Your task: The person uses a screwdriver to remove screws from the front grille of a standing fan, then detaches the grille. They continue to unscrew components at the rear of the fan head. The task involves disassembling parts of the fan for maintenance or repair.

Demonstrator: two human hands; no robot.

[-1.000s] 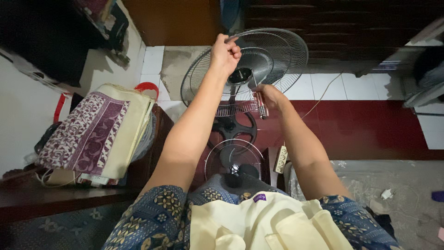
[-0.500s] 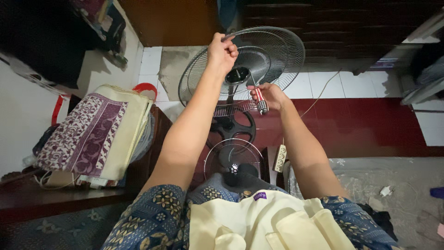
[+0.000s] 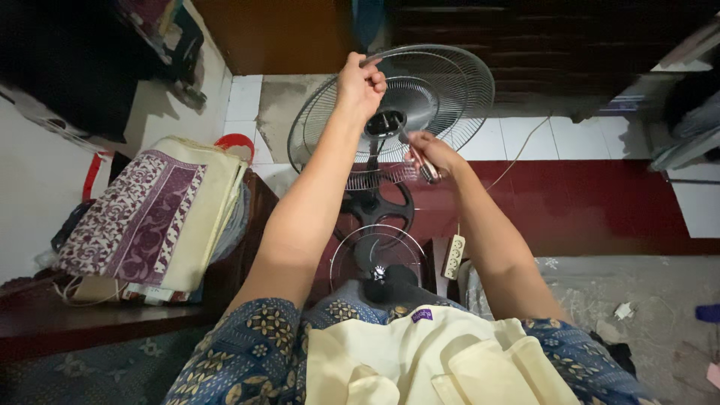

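Note:
A standing fan with a round wire grille [image 3: 450,90] stands in front of me, its rear guard facing up. My left hand [image 3: 360,82] grips the top rim of the grille. My right hand [image 3: 429,154] holds a screwdriver with a pinkish handle [image 3: 420,161], its tip pointing at the dark motor hub [image 3: 385,124] in the grille's middle. Below the grille I see the fan's dark round base [image 3: 375,206] and another wire guard [image 3: 375,251] lying near my lap.
A pile of folded cloths [image 3: 150,217] with a purple patterned one on top sits on a dark wooden surface at my left. A white power strip [image 3: 452,256] lies by my right forearm, its cord running across the red floor. A cream apron covers my lap.
My right hand has moved the screwdriver up from below the hub toward it. My left hand stays on the grille rim.

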